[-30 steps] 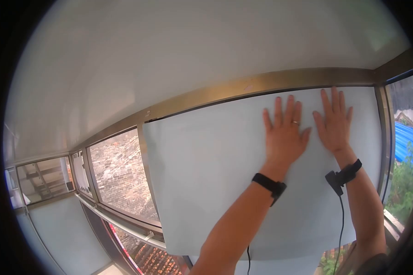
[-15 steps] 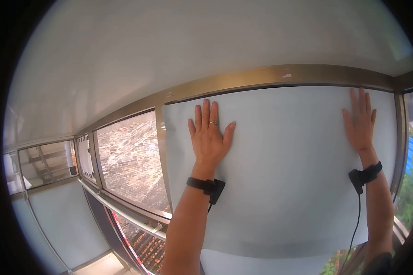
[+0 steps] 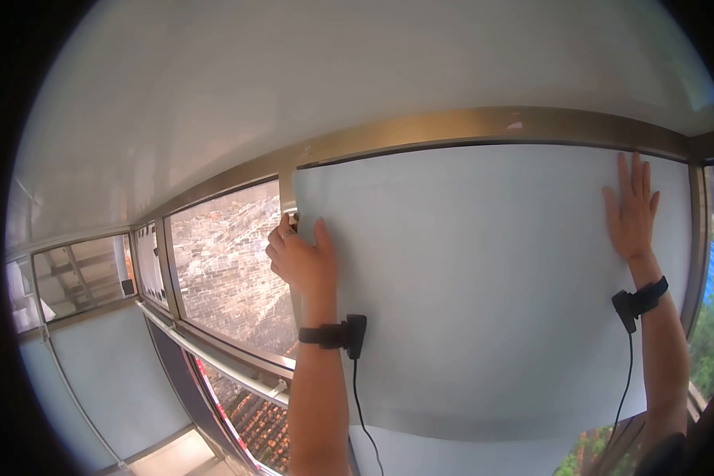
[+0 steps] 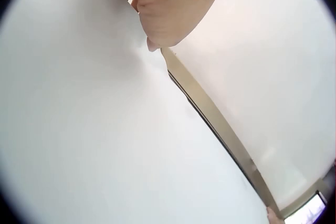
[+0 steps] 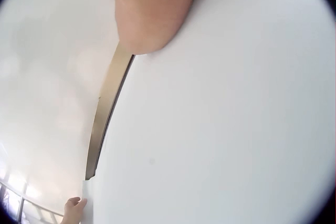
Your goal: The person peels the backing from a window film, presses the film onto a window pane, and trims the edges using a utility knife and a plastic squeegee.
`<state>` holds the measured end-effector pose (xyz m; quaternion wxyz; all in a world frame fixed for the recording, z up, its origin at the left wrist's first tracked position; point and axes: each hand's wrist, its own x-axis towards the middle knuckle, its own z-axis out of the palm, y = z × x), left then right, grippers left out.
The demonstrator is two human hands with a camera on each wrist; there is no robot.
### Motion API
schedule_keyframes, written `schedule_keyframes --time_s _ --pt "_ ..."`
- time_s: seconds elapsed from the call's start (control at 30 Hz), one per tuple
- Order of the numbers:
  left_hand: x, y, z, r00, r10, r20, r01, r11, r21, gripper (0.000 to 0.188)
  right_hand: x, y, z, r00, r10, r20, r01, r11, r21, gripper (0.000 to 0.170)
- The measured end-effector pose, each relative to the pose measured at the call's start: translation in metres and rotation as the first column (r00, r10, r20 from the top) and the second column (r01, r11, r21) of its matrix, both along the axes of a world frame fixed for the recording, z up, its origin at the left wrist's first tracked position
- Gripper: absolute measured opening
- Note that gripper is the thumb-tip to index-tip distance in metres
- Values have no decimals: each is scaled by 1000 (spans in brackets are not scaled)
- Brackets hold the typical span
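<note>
A large pale blue-grey sheet (image 3: 468,278) covers the panel below the gold-brown top frame rail (image 3: 420,129). My left hand (image 3: 304,262) is at the sheet's left edge, its fingers curled round that edge and its thumb lying on the front; the right wrist view shows this same hand (image 5: 73,211) small at the far end. High on the sheet near its right edge, my right hand (image 3: 634,218) rests flat with fingers straight and pointing up. Each palm base, left (image 4: 173,8) and right (image 5: 149,14), fills the top of its wrist view.
Left of the sheet is a window (image 3: 230,270) facing a brick wall, with a white rail (image 3: 206,361) beneath. A pale ceiling (image 3: 293,71) slopes above the frame. At the far right, another window shows greenery (image 3: 712,325) and blue roofing. Cables hang from both wrist cameras.
My hands have spread apart from near each other. The left slid leftward across the sheet, then moved down and curled its fingers at the left edge. The right moved toward the right edge, staying flat.
</note>
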<state>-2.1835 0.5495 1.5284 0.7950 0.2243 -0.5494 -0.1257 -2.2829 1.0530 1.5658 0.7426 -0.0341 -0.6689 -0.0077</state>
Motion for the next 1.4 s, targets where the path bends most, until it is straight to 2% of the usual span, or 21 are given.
schedule_keyframes --time_s 0.1,0.17,0.23,0.3,0.37,0.4,0.47,0.7,0.87,0.97,1.03,1.07,1.1,1.13,1.17,1.2,1.23,1.27,1.3,1.37,1.4 --pt "10 -15 8 996 -74 48 77 995 -67 42 11 -29 -1 999 26 31 -23 997 -76 62" --pt "11 -21 13 992 -113 59 118 990 -82 28 45 -79 -9 967 250 46 -254 937 239 66" --pt "12 -23 18 992 -85 92 94 991 -97 24 61 -133 -5 876 462 141 -481 807 342 71" --pt "14 -18 22 991 -62 116 75 990 -116 21 70 -184 4 833 520 189 -548 728 412 68" --pt "25 -7 26 980 -139 146 146 988 -42 18 69 -225 9 791 570 225 -595 627 503 63" --pt "31 -3 25 979 -140 146 148 988 -49 18 65 -242 9 792 569 221 -593 632 499 63" --pt "47 7 22 951 -301 73 309 940 -142 17 56 -264 10 800 557 223 -577 611 541 63" --pt "110 52 18 860 -500 108 510 821 -257 18 50 -270 8 837 519 175 -524 667 530 66" --pt "140 90 15 882 -448 144 471 835 -285 18 45 -270 8 829 532 172 -535 667 519 66" --pt "147 95 13 828 -543 141 560 782 -274 17 45 -271 8 819 551 160 -545 661 515 64" --pt "144 83 16 886 -459 60 458 851 -258 18 46 -271 7 807 569 159 -559 649 515 62" --pt "142 72 18 894 -438 92 446 889 -104 16 46 -270 7 796 587 150 -569 640 515 59" --pt "135 71 18 895 -436 96 445 890 -102 16 45 -269 8 794 588 153 -572 640 513 59" --pt "128 70 18 997 -81 7 81 972 -221 28 43 -268 10 720 673 166 -654 580 486 55" --pt "119 69 16 954 275 -121 -299 907 -298 43 41 -268 11 638 750 173 -726 511 459 51" --pt "108 70 9 967 242 -80 -252 862 -440 69 36 -267 13 638 750 173 -727 511 459 51" --pt "97 79 4 979 205 -22 -181 804 -566 69 29 -266 14 485 857 174 -817 373 440 49" --pt "86 96 -1 978 159 133 -42 780 -624 72 23 -264 13 316 934 170 -879 220 423 47" --pt "64 109 -4 967 121 225 57 757 -650 71 25 -256 12 316 934 167 -878 221 425 47" --pt "24 130 1 925 79 372 213 702 -680 68 37 -226 10 693 711 123 -669 570 477 47" --pt "6 135 8 913 86 398 238 680 -694 70 39 -211 6 693 712 113 -664 569 485 47"
